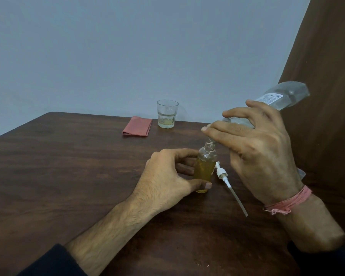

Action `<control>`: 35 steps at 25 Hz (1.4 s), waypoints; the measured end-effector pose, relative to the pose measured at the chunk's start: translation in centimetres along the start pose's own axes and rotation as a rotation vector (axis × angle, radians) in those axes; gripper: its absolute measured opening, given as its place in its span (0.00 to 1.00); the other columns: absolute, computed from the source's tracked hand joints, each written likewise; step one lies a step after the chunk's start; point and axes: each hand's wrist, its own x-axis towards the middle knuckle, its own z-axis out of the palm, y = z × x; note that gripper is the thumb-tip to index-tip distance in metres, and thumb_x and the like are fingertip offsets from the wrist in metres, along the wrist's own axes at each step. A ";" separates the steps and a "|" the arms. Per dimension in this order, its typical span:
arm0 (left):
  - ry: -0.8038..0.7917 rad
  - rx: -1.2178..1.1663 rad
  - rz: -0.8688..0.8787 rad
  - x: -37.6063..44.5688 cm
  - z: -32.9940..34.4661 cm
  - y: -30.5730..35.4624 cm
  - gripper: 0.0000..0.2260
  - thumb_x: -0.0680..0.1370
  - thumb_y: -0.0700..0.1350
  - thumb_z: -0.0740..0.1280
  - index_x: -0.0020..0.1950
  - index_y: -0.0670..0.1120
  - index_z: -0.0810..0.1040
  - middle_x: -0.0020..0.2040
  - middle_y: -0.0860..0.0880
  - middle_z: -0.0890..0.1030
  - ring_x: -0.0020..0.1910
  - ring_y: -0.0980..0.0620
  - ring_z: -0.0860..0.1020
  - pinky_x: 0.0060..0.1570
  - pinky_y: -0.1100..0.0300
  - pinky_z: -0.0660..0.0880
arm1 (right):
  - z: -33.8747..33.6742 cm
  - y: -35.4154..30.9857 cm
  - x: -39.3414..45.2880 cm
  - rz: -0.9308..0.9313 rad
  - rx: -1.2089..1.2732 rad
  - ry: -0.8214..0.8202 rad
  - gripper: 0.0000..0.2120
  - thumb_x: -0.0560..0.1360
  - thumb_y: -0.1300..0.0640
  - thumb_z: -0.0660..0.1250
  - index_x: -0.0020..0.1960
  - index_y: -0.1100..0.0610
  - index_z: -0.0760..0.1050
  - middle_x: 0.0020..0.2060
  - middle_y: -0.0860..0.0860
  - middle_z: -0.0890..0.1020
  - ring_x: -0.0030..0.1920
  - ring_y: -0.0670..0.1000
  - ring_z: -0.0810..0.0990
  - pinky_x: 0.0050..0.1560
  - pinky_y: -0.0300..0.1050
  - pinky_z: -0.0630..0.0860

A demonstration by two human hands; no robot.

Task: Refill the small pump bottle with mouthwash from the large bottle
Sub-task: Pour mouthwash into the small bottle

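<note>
Our left hand (167,174) wraps thumb and fingers around the small pump bottle (204,168), pinning it upright on the table (68,166) so it cannot tip. Our right hand (253,148), at two o'clock from it, is clamped on the large bottle (283,96), tilted neck-down so mouthwash runs into the open neck. We judge it roughly two-thirds full. At three o'clock, just beside the small bottle, lies the removed pump head (227,180), kept clear of the pour.
</note>
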 end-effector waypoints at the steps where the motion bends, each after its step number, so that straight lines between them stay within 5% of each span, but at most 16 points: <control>1: 0.001 -0.003 0.001 0.0 0.0 0.0 0.30 0.67 0.58 0.90 0.68 0.63 0.87 0.52 0.67 0.90 0.51 0.71 0.87 0.68 0.56 0.84 | 0.0 -0.1 0.0 -0.001 -0.004 0.007 0.19 0.80 0.65 0.61 0.62 0.57 0.88 0.57 0.47 0.89 0.62 0.61 0.85 0.74 0.67 0.70; 35: -0.018 0.022 0.014 -0.1 0.1 0.2 0.30 0.68 0.59 0.89 0.69 0.62 0.87 0.53 0.65 0.90 0.52 0.69 0.88 0.66 0.53 0.86 | 0.6 -0.1 -0.5 -0.050 -0.020 0.080 0.19 0.79 0.69 0.65 0.61 0.55 0.89 0.56 0.45 0.89 0.63 0.60 0.85 0.74 0.66 0.69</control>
